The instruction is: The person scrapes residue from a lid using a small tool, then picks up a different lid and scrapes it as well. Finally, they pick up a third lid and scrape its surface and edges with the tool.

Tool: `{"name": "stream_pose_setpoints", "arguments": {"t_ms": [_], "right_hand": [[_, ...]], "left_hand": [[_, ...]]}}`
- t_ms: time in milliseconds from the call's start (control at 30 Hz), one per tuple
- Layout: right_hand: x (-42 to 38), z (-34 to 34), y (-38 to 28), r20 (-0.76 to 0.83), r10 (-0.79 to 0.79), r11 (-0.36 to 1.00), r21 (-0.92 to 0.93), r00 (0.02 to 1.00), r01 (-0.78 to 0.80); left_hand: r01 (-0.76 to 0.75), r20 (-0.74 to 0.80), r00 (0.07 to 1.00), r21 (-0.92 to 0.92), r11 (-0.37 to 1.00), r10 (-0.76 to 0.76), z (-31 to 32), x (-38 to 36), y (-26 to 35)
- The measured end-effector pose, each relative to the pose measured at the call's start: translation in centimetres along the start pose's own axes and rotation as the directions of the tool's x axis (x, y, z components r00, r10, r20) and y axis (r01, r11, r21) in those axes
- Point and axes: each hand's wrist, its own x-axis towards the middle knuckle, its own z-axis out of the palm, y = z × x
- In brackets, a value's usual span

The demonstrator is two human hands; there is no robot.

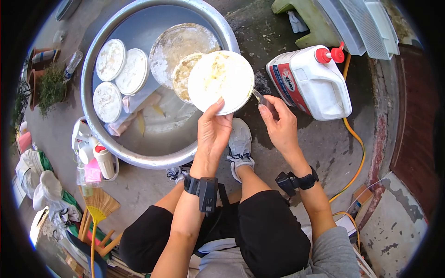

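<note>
Holding a lid (pixel 222 81) in the left hand (pixel 214 132), beside the right hand (pixel 279 123).
Pinching a tool (pixel 259 96) in the right.

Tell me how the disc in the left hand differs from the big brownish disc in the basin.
Colour: the held disc is mostly bright white with yellowish patches; the big disc is grimy brown and grey.
Size: the big disc looks wider than the held disc.
Place: the left hand grips the held disc, while the big disc lies in the basin, partly hidden.
Shared: both are round and stained.
</note>
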Motion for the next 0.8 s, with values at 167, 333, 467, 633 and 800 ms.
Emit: {"name": "stream_pose_setpoints", "arguments": {"t_ms": [167, 333, 467, 633, 800], "right_hand": [[-0.3, -0.5, -1.9, 0.086, 0.043, 0.993, 0.11, 0.995, -0.052], [0.0, 0.6, -2.0, 0.069, 0.068, 0.97, 0.229, 0.995, -0.082], [0.1, 1.1, -2.4, 0.046, 0.04, 0.985, 0.169, 0.998, -0.047], [0.1, 1.2, -3.0, 0.074, 0.085, 0.975, 0.199, 0.994, -0.098], [0.2, 2.0, -2.4, 0.02, 0.045, 0.971, 0.232, 0.999, -0.049]], "left_hand": [[0.01, 0.068, 0.998, -0.172, 0.985, 0.002, 0.4, 0.3, -0.3], [0.028, 0.104, 0.995, -0.233, 0.972, -0.004, 1.4, -0.6, -0.6], [-0.004, 0.134, 0.99, -0.226, 0.974, 0.035, 1.2, -0.5, -0.7], [-0.036, 0.129, 0.99, -0.188, 0.981, 0.061, 0.9, -0.7, -0.9], [-0.053, 0.116, 0.991, -0.15, 0.987, 0.07, 0.6, -0.8, -0.8]]}}
